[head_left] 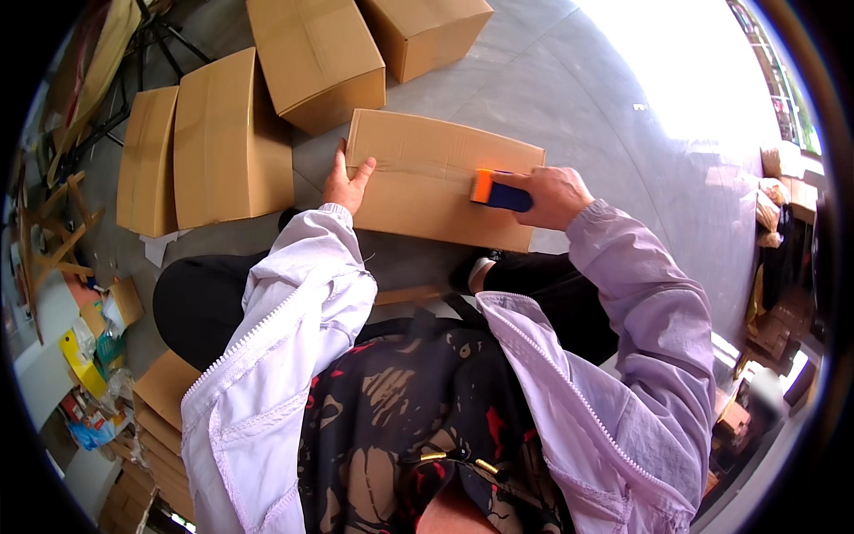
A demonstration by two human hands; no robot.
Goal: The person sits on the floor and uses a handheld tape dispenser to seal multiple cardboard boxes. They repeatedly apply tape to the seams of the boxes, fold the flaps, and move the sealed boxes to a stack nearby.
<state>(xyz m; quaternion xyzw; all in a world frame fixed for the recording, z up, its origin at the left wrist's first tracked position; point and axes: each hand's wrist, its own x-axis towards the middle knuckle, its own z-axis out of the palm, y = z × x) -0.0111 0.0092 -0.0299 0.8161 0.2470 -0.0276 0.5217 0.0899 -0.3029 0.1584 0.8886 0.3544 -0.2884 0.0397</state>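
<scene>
A cardboard box (427, 180) lies before me on the floor, its long top face towards me, with a seam along that face. My left hand (348, 180) rests at the box's left end, thumb on the top face and fingers at the edge. In my right hand (557, 193) is a dark blue and orange hand tool (500, 191), perhaps a tape dispenser; it is over the right part of the box's top face. The tool's underside and most of my right fingers are hidden.
Several closed cardboard boxes (317, 57) stand on the grey floor (567, 87) beyond and left of the box. Flattened cardboard (160, 427) is stacked at the lower left, near a wooden frame (63, 233). Black metal legs (157, 40) stand at the upper left.
</scene>
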